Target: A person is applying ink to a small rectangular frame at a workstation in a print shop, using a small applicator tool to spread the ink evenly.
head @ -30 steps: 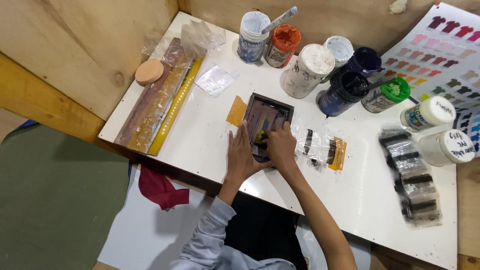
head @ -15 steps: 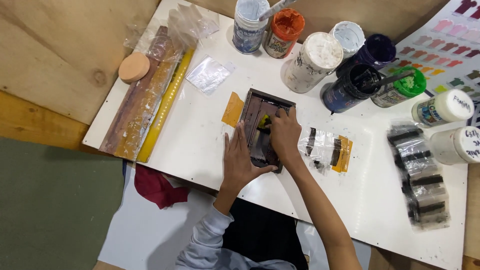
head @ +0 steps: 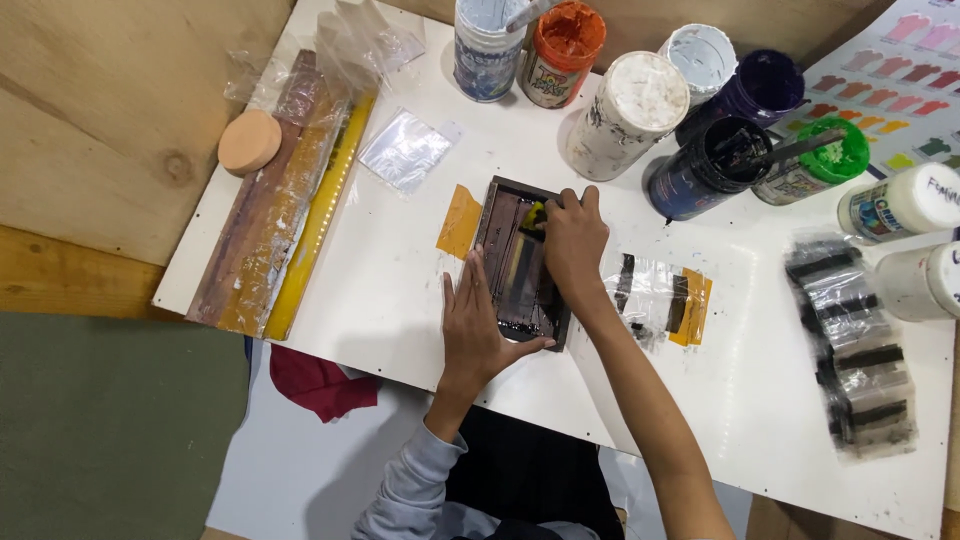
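While my left hand (head: 478,325) lay flat and spread, steadying the frame (head: 522,262) mid-table (head: 400,290), my right hand (head: 572,240) pressed something small on its far end, fingers curled; ink already streaked the mesh, so the pull looked partly done.

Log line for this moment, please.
left hand: flat, steadying small dark frame | right hand: pressing inside frame | white table
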